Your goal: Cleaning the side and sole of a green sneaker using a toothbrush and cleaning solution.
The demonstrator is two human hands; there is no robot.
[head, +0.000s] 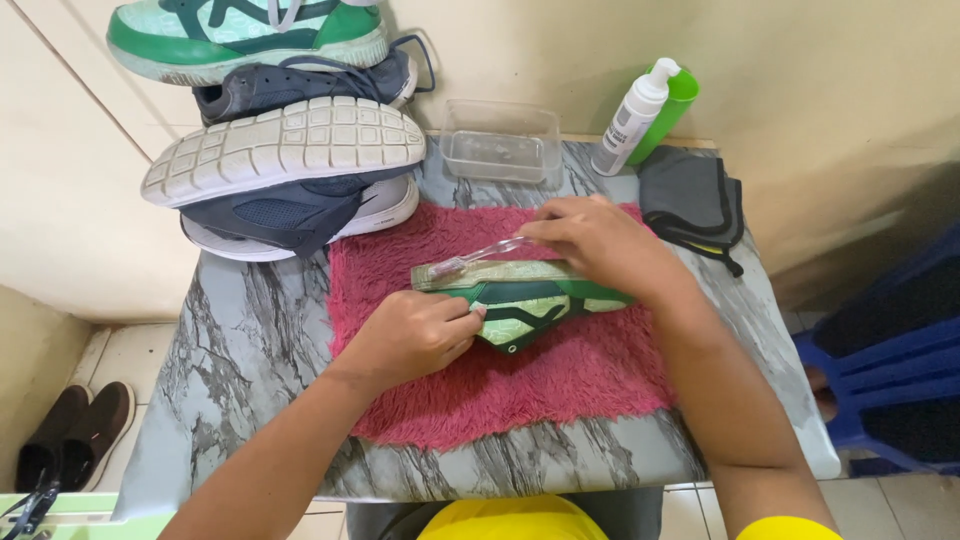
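A grey marbled surface (pixel 240 340) is standing against a cream wall (pixel 820 80), with pale floor tiles (pixel 125 360) showing at its left edge. A shaggy pink-red towel (pixel 560 385) is lying across the middle of the surface. On the towel a green and white patterned sneaker (pixel 525 305) is lying on its side, sole edge facing the far edge.

The left hand (pixel 415 335) is curling around the sneaker's near left end, fingers closed on it and pressing it down. The right hand (pixel 600 240) is reaching over the sneaker from the right, fingers pinched shut on a clear plastic toothbrush (pixel 480 255), whose bristle head is touching the sole's left end.

At the far left corner, dark blue sneakers with white soles (pixel 290 170) are piling up under another green and white sneaker (pixel 250 35). Along the far edge a clear plastic tub (pixel 500 140) is sitting, and beside it a white pump bottle (pixel 635 115) is leaning against a green bottle (pixel 670 110). A dark grey folded cloth (pixel 690 200) is resting at the far right corner. The near edge of the surface is lying bare. A blue plastic chair (pixel 890 370) is standing close to the right edge, and brown shoes (pixel 75 430) are sitting on the floor to the left.
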